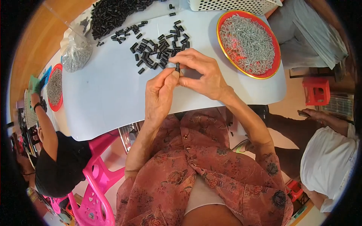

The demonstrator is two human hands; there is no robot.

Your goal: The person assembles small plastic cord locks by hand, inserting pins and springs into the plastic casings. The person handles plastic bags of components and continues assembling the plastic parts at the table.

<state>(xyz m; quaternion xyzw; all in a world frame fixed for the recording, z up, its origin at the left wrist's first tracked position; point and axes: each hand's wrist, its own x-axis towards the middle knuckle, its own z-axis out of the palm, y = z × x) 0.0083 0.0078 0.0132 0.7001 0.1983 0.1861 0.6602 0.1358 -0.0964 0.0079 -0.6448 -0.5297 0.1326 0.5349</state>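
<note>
A small black cylindrical part (177, 66) stands nearly upright where my two hands meet, above the table's near side. Thumb and forefinger of my left hand (160, 92) are pinched on it. My right hand (205, 75) curves round from the other side, its fingers and thumb bent in against the same part; its exact contact is partly hidden. Just beyond my fingers lies a loose scatter of similar black parts (162, 48). To the right, a red dish with a gold rim (220, 46) holds a heap of small silvery screw-like pieces (250, 43).
A large heap of black parts (113, 15) lies at the far left, with a clear bag of silvery pieces (76, 54) nearby. Behind stands a white perforated basket (230, 5). Other people sit at both sides; a pink chair (98, 177) is at lower left.
</note>
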